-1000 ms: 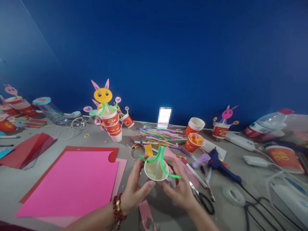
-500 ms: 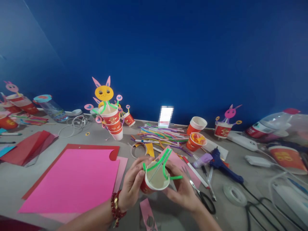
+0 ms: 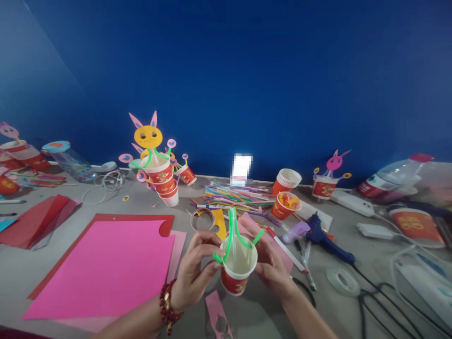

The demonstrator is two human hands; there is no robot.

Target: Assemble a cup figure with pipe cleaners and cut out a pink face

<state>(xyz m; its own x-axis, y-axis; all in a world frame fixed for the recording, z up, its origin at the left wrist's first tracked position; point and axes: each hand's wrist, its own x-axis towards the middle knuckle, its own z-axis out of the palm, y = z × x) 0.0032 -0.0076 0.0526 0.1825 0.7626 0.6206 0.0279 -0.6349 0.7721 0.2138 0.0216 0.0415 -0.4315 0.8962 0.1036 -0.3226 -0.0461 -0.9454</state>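
Note:
A red-and-white paper cup (image 3: 233,284) is held between my two hands, its mouth tipped toward me. Green pipe cleaners (image 3: 231,230) rise from inside it, with one end bent out over the rim on each side. My left hand (image 3: 197,266) pinches the left rim by the bent green end, thumb and fingers closed. On the right side, my right hand (image 3: 274,270) grips the cup wall with thumb and fingertips. Below the cup lies a pink paper strip (image 3: 215,308) with a round hole cut in it. Scissors (image 3: 305,289) are partly hidden behind my right hand.
Pink paper sheets (image 3: 102,268) lie at left. A cup figure (image 3: 160,174) with a yellow rabbit head stands behind them. Loose pipe cleaners (image 3: 236,195) are heaped at the back. At right are a glue gun (image 3: 326,242), a tape roll (image 3: 342,281) and cables.
The cup has turned and shifted right, so its printed front shows and the pipe cleaners stand more upright. My left fingers have moved to the rim by the bent green end.

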